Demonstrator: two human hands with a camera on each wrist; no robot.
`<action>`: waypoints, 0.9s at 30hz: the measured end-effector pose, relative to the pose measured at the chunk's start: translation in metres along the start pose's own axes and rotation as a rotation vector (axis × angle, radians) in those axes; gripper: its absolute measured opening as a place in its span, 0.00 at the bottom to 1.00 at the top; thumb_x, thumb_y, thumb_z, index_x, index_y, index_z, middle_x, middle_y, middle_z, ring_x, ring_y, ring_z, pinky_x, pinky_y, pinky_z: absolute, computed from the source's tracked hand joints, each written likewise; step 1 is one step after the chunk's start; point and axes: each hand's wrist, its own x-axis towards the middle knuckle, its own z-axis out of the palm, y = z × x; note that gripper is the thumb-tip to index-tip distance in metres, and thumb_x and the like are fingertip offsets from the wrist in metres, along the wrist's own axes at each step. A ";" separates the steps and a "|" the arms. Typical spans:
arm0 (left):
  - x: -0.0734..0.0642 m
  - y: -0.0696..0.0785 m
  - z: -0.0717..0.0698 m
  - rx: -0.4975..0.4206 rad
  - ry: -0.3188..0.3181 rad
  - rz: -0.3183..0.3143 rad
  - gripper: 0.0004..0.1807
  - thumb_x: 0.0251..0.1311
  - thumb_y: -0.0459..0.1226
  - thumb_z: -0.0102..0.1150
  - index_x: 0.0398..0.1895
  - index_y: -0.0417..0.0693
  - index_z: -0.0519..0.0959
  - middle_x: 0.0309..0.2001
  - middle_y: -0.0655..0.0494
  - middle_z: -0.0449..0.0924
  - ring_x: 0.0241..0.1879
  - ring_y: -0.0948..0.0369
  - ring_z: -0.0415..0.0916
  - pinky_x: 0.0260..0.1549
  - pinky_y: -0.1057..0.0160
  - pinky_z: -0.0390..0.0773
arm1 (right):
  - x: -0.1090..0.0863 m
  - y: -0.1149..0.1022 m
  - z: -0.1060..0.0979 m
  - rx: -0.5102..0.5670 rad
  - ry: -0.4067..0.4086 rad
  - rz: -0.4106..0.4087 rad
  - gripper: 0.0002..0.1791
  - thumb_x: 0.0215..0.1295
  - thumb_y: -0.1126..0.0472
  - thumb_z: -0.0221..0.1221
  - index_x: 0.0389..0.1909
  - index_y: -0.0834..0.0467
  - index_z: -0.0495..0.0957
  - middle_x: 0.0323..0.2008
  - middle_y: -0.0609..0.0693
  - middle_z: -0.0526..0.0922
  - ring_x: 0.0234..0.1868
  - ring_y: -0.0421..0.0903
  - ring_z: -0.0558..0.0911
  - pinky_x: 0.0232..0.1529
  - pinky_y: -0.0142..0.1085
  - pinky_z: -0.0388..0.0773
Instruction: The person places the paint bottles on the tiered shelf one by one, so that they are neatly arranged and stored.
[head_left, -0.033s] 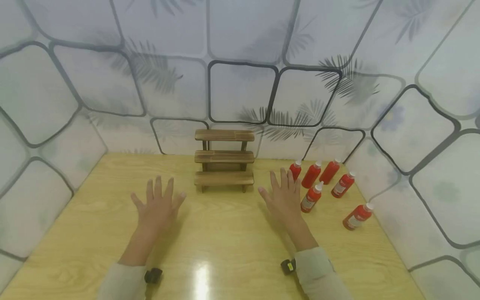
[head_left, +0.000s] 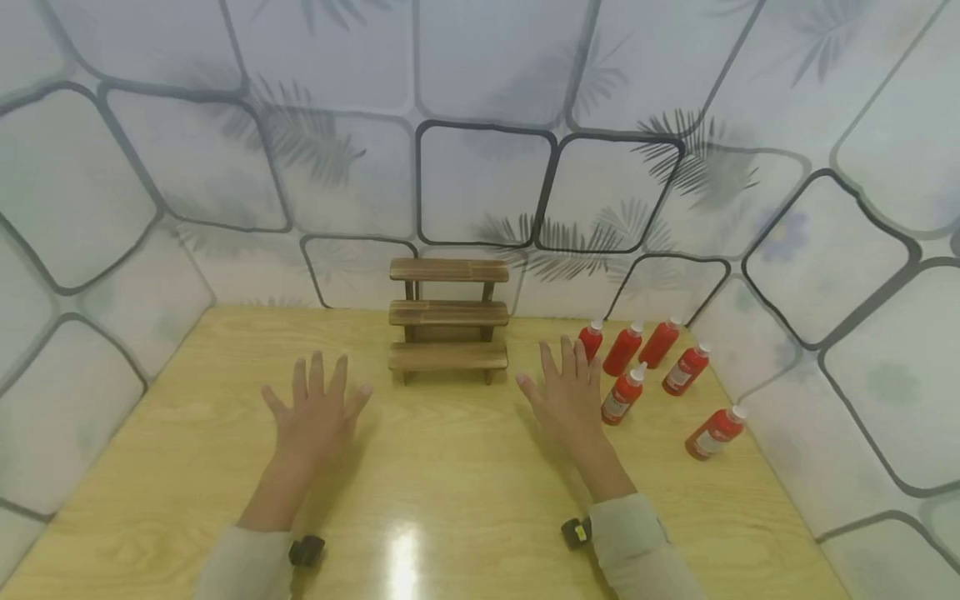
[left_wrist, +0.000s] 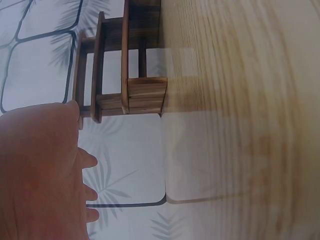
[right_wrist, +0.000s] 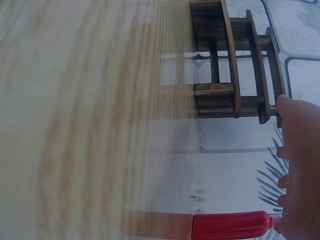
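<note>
My left hand (head_left: 313, 417) hovers over the table's left half, fingers spread and holding nothing. On the other side my right hand (head_left: 570, 404) is likewise spread flat above the table, with nothing in it. Its fingertips partly cover one red bottle (head_left: 591, 333) in the head view. Just right of that hand stands a red bottle with a pointed tip (head_left: 622, 396). Between and beyond the hands, a three-tier wooden stand (head_left: 448, 313) rests against the back. The right wrist view shows a red bottle (right_wrist: 230, 225) near the fingers, apart from the stand (right_wrist: 215, 95).
Several more red bottles stand at the right: one at the back (head_left: 661, 343), one with a label (head_left: 686, 370), and one nearer the front (head_left: 715, 433). Patterned walls (head_left: 480, 183) enclose the wooden table (head_left: 450, 475) at the back and both sides.
</note>
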 end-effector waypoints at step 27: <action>0.044 -0.001 0.030 -0.900 -0.016 -0.067 0.30 0.77 0.51 0.46 0.74 0.45 0.64 0.73 0.40 0.65 0.69 0.40 0.67 0.68 0.38 0.71 | -0.015 0.017 -0.054 0.147 0.346 -0.086 0.31 0.71 0.45 0.56 0.66 0.62 0.72 0.71 0.65 0.63 0.72 0.65 0.63 0.72 0.64 0.62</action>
